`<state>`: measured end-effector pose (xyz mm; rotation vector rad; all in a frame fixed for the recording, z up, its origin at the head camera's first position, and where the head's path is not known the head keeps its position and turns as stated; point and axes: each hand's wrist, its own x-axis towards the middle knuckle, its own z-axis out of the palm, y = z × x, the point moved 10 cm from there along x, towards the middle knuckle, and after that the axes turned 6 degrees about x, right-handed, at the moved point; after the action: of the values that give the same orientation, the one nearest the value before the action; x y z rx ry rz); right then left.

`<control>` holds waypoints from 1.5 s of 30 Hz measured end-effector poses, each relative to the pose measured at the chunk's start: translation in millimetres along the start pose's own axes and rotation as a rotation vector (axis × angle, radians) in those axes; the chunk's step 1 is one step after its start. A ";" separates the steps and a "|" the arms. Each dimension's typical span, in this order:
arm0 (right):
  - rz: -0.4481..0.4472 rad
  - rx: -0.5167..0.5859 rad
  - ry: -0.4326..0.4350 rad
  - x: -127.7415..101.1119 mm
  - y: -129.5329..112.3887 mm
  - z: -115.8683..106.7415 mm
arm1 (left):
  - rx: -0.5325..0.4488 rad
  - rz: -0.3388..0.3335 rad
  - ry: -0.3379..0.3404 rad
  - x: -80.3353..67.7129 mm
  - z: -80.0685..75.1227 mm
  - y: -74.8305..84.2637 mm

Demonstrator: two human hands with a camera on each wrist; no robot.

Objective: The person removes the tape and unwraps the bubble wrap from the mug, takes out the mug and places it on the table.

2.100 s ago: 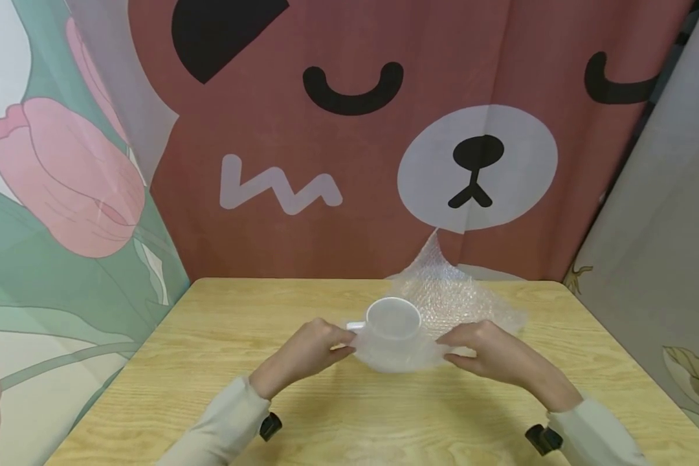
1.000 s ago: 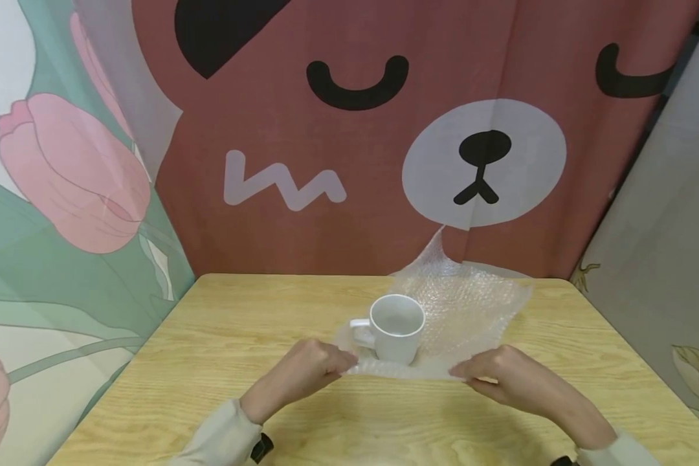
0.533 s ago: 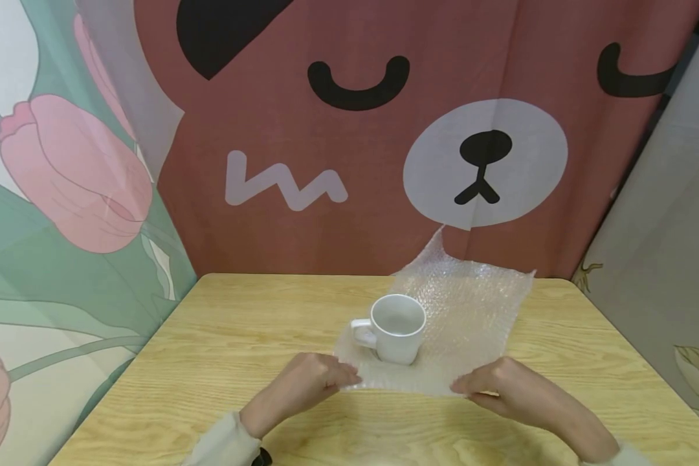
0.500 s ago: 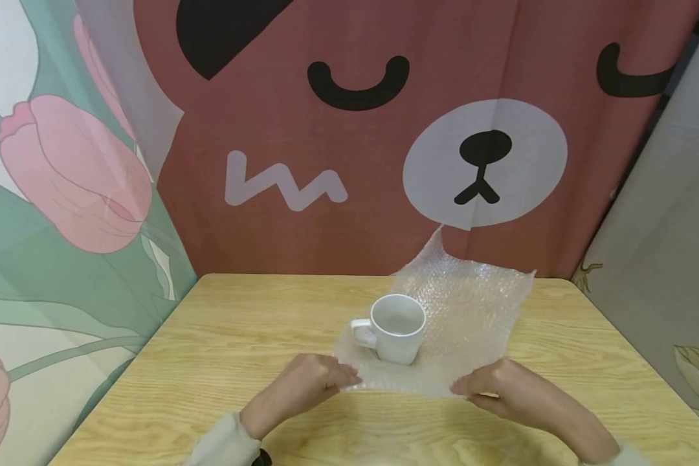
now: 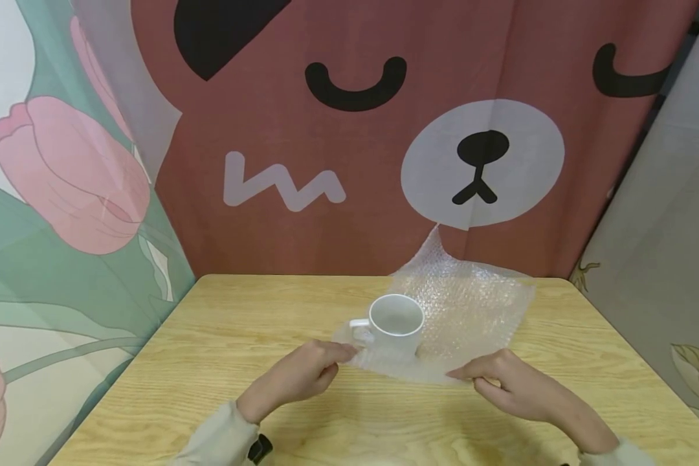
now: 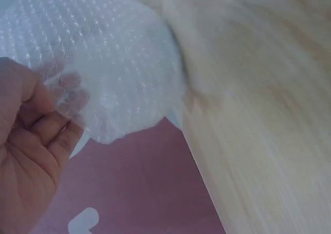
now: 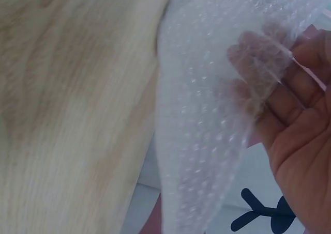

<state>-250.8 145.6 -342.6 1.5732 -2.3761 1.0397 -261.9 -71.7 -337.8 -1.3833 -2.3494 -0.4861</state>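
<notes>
A white mug [image 5: 396, 320] stands upright on a sheet of clear bubble wrap [image 5: 466, 310], its handle pointing left. My left hand [image 5: 299, 374] pinches the near left part of the sheet, thumb on one side and fingers behind it in the left wrist view. At the near right corner, my right hand [image 5: 515, 387] pinches the same edge; its fingers show through the wrap in the right wrist view. Between both hands the near edge is raised in front of the mug and veils its lower part.
Beneath everything is a light wood table [image 5: 239, 317]. A brown bear-print curtain [image 5: 268, 246] hangs at its back edge, where the far corner of the wrap sticks up. Printed curtains hang at both sides, tulips [image 5: 76, 175] on the left.
Two seconds ago the raised wrap covered more of the mug. The hands then lowered the edge toward the table, and since half a second ago have lifted it again toward the mug.
</notes>
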 end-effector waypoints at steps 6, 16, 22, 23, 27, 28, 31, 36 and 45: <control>0.073 0.054 -0.046 7.7 8.7 1.1 | -0.290 -0.282 0.135 12.3 -12.9 -40.7; 0.197 0.012 -0.077 18.2 19.9 8.4 | -0.408 -0.638 0.264 17.3 -13.1 -92.4; 0.234 -0.023 -0.045 22.5 22.6 10.3 | -0.483 -0.704 0.318 17.7 -4.1 -105.9; 0.242 -0.025 -0.040 22.6 23.1 10.6 | -0.497 -0.714 0.322 17.4 -2.0 -107.8; 0.272 -0.034 -0.024 21.4 25.0 12.3 | -0.568 -0.766 0.338 14.0 7.6 -115.6; 0.276 -0.038 -0.023 21.0 25.2 12.9 | -0.589 -0.783 0.339 12.7 10.5 -117.8; 0.290 -0.050 -0.020 19.8 25.8 15.0 | -0.651 -0.830 0.341 8.6 19.2 -123.2; 0.305 -0.060 -0.022 18.3 25.7 18.1 | -0.735 -0.862 0.328 5.5 30.9 -125.7; 0.271 -0.062 -0.021 18.4 20.6 22.7 | -0.710 -0.923 0.282 0.8 38.1 -127.0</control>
<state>-270.6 122.7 -361.7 1.2729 -2.6630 0.9852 -379.6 -111.4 -384.1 -0.2545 -2.5355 -1.7528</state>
